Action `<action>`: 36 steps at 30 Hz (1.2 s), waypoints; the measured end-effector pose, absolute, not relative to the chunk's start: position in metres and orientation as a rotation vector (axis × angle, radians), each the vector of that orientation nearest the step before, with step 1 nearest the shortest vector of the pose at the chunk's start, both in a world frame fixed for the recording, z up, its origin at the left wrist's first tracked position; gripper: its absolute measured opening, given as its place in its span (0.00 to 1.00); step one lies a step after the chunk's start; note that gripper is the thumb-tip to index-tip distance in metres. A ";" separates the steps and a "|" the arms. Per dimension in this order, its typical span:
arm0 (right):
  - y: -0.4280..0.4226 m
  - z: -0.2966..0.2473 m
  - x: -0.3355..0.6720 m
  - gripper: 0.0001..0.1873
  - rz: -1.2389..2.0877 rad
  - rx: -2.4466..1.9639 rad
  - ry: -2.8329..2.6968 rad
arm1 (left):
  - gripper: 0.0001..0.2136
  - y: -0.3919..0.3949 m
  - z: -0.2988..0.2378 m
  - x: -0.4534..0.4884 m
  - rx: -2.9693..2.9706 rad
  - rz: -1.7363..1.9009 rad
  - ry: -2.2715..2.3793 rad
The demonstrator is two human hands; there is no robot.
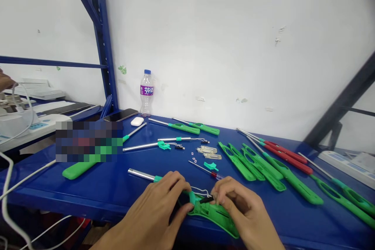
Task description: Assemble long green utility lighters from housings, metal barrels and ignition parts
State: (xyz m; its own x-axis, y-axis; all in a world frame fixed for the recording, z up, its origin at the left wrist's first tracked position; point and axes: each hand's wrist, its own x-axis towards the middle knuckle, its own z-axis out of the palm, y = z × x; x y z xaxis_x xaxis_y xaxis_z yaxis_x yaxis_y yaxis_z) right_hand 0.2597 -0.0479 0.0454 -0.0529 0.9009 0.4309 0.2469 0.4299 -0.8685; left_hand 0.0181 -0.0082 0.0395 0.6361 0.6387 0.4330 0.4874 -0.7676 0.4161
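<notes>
A green half shell of a long-necked lighter lies inner side up at the table's front edge, with a metal tube pointing left. My left hand is closed around its neck, thumb by a teal trigger piece. Inside the shell sits a black igniter with a looped white wire. My right hand pinches at the igniter's right end; its fingertips hide what exactly they grip. Just beyond that hand lies a screwdriver with a red and clear handle.
Farther back are clear plastic parts, a loose teal trigger and tubes with wired igniters. Green shells and red lighters lie right. A bottle, earbud case and phone stand near the wall.
</notes>
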 end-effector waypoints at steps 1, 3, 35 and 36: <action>-0.048 0.044 0.260 0.14 0.723 -1.039 -1.580 | 0.10 -0.008 0.040 0.018 2.599 0.838 0.909; -0.048 0.042 0.261 0.14 0.706 -1.038 -1.613 | 0.10 -0.007 0.039 0.019 2.603 0.845 0.904; -0.047 0.039 0.262 0.11 0.744 -1.123 -1.841 | 0.09 0.005 0.031 0.020 2.666 0.958 0.806; -0.046 0.040 0.262 0.11 0.725 -1.118 -1.852 | 0.10 0.004 0.032 0.020 2.657 0.957 0.804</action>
